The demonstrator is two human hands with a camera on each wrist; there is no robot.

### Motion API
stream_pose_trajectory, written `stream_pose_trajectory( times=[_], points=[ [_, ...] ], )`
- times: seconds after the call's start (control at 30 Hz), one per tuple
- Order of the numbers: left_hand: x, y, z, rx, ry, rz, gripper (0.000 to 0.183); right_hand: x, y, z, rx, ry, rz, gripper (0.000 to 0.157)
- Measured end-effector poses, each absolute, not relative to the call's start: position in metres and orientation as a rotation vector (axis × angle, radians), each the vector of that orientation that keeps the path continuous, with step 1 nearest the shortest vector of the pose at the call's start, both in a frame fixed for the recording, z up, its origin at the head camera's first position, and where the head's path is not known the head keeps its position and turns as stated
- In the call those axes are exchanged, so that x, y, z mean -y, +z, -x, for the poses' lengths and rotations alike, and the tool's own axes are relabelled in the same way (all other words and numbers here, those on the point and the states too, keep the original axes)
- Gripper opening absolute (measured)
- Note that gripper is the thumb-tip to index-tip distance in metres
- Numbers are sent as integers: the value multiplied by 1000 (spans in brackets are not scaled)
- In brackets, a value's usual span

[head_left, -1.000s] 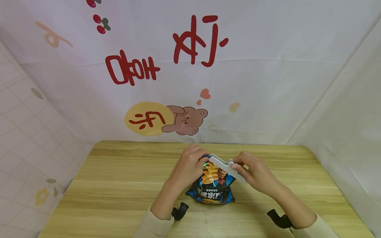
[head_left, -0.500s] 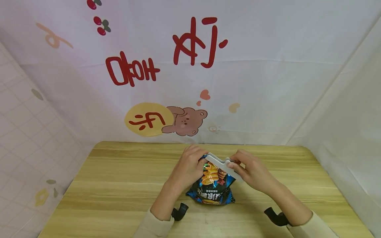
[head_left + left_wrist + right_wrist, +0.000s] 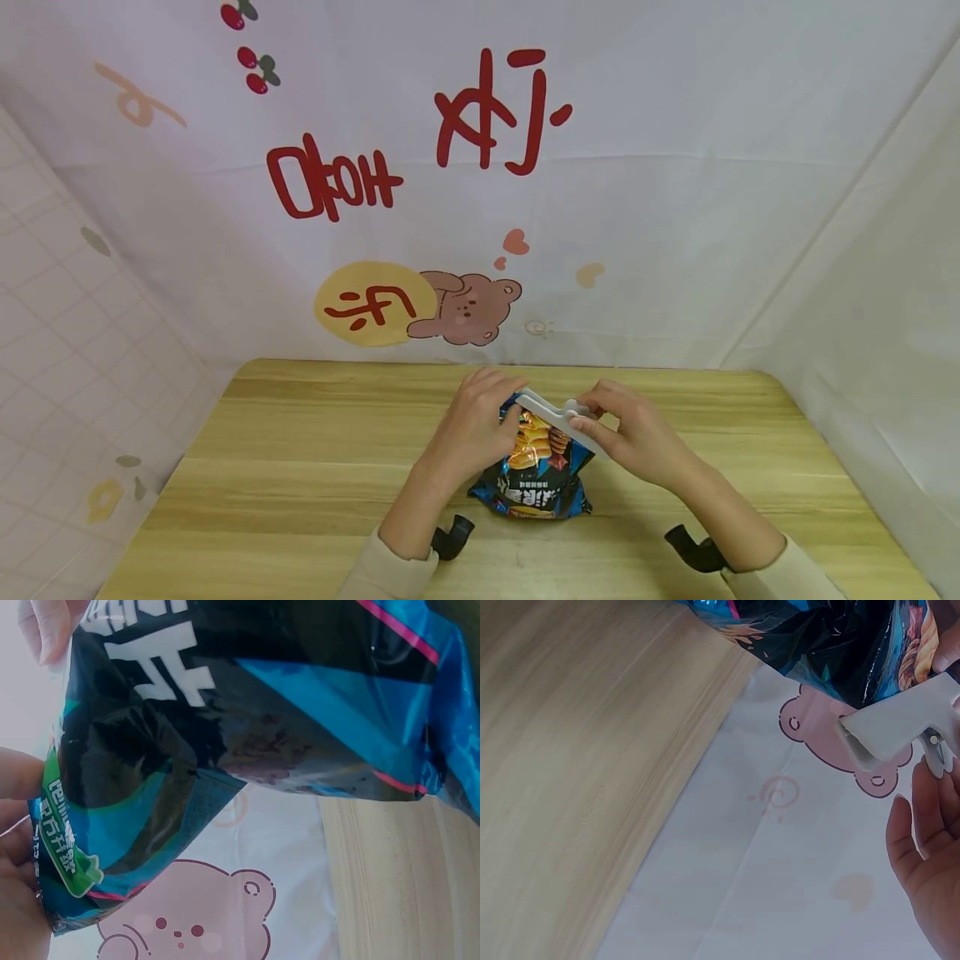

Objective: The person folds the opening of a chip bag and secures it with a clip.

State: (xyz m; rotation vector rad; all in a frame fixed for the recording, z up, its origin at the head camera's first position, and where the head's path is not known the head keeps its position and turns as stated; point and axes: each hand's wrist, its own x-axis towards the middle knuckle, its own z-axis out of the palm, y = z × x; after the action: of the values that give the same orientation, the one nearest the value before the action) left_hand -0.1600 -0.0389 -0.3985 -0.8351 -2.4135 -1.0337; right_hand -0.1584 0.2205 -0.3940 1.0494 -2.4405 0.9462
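Note:
A blue and black snack bag [image 3: 531, 479] stands on the table in the head view, its printing upside down. Along its slanted top edge lies a white bag clip [image 3: 553, 413]. My left hand [image 3: 474, 421] grips the bag's upper left corner, beside the clip's far end. With thumb and fingers, my right hand [image 3: 637, 433] pinches the clip's handle part. In the left wrist view, fingers hold the corner of the bag [image 3: 150, 735]. The right wrist view shows the clip [image 3: 900, 720] against the bag's edge, with a narrow gap at its end.
The wooden table [image 3: 315, 467] reaches back to a white cloth wall [image 3: 675, 250] printed with a bear and red characters. Black curved pieces [image 3: 453, 537] sit at both wrists. White cloth also hangs at the left and right sides.
The clip and my right hand have shifted slightly left along the bag's top edge. My left thumb has slid a little lower on the bag.

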Motion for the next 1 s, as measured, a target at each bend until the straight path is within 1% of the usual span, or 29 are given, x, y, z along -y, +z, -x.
stream_pose_trajectory(
  times=[0.1,0.3,0.67,0.77,0.87,1.0],
  points=[
    [40,-399,160,2389,-980,839,33,-220,-394,158,2469,973,-1012,25],
    [42,-400,162,2343,-956,842,32,-221,-395,156,2539,994,-913,37],
    [48,-399,163,2335,-968,815,35,-227,-398,158,2620,976,-801,39],
    [52,-400,164,2331,-974,806,36,-230,-399,158,2659,999,-756,42],
    [56,-399,164,2339,-996,777,39,-236,-400,158,2683,1016,-709,46],
    [62,-398,161,2356,-1029,741,49,-247,-402,158,2678,1031,-668,53]
  ],
)
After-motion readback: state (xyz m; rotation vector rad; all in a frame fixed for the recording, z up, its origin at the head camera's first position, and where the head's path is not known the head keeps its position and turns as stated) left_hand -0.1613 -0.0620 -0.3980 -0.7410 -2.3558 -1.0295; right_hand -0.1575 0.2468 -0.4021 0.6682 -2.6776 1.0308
